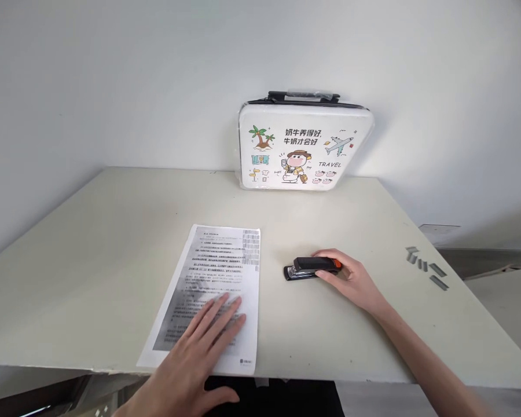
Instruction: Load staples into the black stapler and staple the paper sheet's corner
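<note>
A printed sheet of paper lies on the pale table, near its front edge. My left hand rests flat on the lower part of the sheet, fingers stretched out. To the right of the paper sits a black stapler with an orange end. My right hand is curled around the stapler's rear, thumb and fingers gripping it while it rests on the table.
A white case with cartoon travel drawings and a black handle leans against the wall at the table's back. Several strips of grey staples lie near the right edge of the table.
</note>
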`<state>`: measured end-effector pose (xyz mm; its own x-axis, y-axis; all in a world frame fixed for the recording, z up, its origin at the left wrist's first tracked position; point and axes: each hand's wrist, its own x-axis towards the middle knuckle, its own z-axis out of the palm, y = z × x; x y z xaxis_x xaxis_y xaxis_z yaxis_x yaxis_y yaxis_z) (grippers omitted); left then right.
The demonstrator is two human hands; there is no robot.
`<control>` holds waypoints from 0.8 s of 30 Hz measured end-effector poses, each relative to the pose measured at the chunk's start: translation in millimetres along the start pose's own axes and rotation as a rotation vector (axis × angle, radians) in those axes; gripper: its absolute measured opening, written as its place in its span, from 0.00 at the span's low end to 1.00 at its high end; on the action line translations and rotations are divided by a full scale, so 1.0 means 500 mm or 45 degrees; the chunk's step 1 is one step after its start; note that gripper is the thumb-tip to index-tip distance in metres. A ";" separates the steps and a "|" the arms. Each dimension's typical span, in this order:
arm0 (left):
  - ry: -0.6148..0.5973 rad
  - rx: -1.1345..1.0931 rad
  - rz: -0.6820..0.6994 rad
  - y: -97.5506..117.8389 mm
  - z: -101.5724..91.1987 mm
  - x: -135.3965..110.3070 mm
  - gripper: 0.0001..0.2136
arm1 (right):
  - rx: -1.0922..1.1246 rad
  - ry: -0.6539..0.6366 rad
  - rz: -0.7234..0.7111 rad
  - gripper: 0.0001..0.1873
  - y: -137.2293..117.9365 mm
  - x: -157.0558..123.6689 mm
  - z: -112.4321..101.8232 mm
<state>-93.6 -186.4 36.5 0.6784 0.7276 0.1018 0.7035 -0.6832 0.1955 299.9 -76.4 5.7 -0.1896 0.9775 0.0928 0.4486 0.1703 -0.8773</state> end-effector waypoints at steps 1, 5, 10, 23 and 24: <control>-0.002 0.007 0.011 0.008 0.000 -0.002 0.42 | 0.001 -0.001 -0.002 0.17 0.000 0.000 0.000; -0.023 -0.048 0.043 0.027 -0.002 0.002 0.35 | 0.024 -0.005 -0.019 0.16 -0.005 0.003 -0.001; 0.024 -0.131 0.017 0.046 0.019 0.026 0.40 | -0.009 0.001 -0.013 0.14 -0.016 0.002 0.001; -0.027 -0.220 0.021 0.094 0.048 0.082 0.47 | -0.028 0.008 -0.026 0.16 -0.013 0.003 0.001; -0.039 -0.214 0.021 0.095 0.048 0.083 0.46 | -0.024 0.007 -0.026 0.16 -0.013 0.003 0.001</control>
<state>-26.9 -190.2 26.7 0.6977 0.7122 0.0768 0.6486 -0.6736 0.3544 296.3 -76.4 11.4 -0.1940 0.9744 0.1136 0.4608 0.1927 -0.8663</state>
